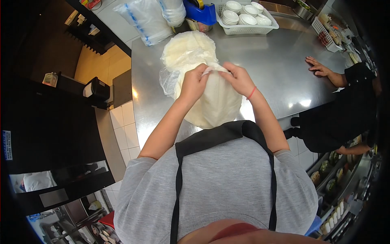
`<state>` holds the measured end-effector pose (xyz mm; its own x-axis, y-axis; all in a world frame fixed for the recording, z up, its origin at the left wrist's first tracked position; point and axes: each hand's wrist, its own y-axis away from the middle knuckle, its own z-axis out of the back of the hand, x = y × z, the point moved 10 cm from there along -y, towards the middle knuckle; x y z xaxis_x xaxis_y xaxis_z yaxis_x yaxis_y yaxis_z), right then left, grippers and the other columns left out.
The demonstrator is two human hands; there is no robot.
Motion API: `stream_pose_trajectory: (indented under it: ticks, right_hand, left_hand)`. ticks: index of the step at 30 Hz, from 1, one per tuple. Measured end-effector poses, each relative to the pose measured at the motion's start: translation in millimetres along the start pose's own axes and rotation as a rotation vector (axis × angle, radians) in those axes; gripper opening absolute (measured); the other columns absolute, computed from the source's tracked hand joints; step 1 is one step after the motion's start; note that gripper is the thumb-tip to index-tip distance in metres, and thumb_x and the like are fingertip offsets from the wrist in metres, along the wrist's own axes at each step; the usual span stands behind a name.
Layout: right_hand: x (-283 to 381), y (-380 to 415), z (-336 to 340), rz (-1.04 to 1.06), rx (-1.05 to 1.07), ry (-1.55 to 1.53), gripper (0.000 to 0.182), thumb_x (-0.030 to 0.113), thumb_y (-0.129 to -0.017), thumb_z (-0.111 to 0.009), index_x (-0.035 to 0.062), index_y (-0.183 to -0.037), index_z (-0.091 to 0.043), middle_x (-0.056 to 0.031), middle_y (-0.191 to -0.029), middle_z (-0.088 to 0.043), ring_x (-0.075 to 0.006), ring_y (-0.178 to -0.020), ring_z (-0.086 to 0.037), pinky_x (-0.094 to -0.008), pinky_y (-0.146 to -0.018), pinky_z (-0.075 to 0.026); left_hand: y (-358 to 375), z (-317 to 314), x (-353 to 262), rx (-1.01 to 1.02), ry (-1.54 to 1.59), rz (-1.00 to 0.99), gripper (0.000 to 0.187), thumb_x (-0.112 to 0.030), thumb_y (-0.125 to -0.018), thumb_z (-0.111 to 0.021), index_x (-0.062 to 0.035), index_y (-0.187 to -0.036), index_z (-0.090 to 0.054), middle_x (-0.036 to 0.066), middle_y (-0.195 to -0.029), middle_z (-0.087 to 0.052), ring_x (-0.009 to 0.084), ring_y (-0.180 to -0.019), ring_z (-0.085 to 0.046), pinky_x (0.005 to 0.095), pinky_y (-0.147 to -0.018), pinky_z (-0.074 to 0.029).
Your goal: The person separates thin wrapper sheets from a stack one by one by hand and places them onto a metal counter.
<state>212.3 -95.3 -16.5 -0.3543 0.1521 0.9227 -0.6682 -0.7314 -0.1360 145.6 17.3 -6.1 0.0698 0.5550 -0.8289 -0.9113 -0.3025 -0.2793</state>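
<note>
two bare hands at a steel table (280, 57), seen from above; the left hand (194, 83) grasps the upper edge of a pale sheet (217, 101) between thumb and curled fingers; the right hand (239, 79) pinches the same gathered edge just beside it — a whitish fold runs between the two grips; below them the pale sheet spreads toward the person, its lower rim rounded and near the black apron (215, 139); whether this lower part rests on the steel table or hangs just over it cannot be told; a thin red band (251, 93) circles the wrist of the right hand.

beyond the hands, on the steel table, lies a pale round piece (189, 42); clear plastic wrap (166, 81) lies crumpled along its near and left sides.

along the far edge, from left to right: a plastic package (142, 20) with blue markings; a blue holder (199, 16) with a yellow roll (198, 4); a white basket (250, 29) bearing stacked small white bowls (230, 17); at the right a co-worker's hand (319, 67) rests on the steel table, fingers spread — well apart from the person's own hands — below a black sleeve (353, 75).
</note>
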Motion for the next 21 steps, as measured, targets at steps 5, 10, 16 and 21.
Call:
stream_pose_trajectory:
  ticks: [5,10,16,21]
  right_hand:
    - [0,3,15,0.051,-0.131,0.052,0.015,0.015,-0.081,-0.055,-0.0004,-0.082,-0.053,-0.0134,-0.073,-0.051,-0.0213,-0.067,-0.050,-0.0302,-0.064,-0.041]
    - [37,8,-4,0.227,-0.053,0.152,0.017,0.015,-0.081,-0.052,-0.0017,-0.084,-0.052,-0.0164,-0.081,-0.053,-0.0326,-0.078,-0.052,-0.0341,-0.068,-0.042]
    - [8,8,10,0.138,-0.077,0.097,0.022,0.019,-0.082,-0.054,-0.0010,-0.090,-0.055,-0.0149,-0.082,-0.056,-0.0277,-0.075,-0.056,-0.0330,-0.068,-0.043]
    - [-12,10,12,-0.060,-0.093,0.005,0.032,0.029,-0.084,-0.057,-0.0008,-0.096,-0.058,-0.0142,-0.088,-0.061,-0.0230,-0.078,-0.059,-0.0311,-0.071,-0.045]
  left_hand:
    - [3,8,15,-0.055,0.091,0.063,0.017,-0.016,-0.084,-0.056,0.0011,-0.086,-0.055,0.010,-0.059,-0.053,0.0181,-0.054,-0.050,0.0294,-0.054,-0.041]
    - [-3,7,-17,-0.179,0.189,-0.232,0.020,-0.019,-0.083,-0.061,-0.0005,-0.086,-0.053,0.000,-0.057,-0.047,0.0093,-0.055,-0.043,0.0250,-0.054,-0.039]
    - [-7,-2,16,0.082,0.220,0.161,0.016,-0.015,-0.083,-0.062,-0.0020,-0.090,-0.056,0.000,-0.069,-0.058,0.0047,-0.066,-0.051,0.0217,-0.061,-0.042]
    - [1,2,6,-0.018,0.176,0.145,0.015,-0.015,-0.086,-0.057,-0.0001,-0.087,-0.061,0.000,-0.074,-0.061,0.0040,-0.067,-0.051,0.0199,-0.061,-0.041]
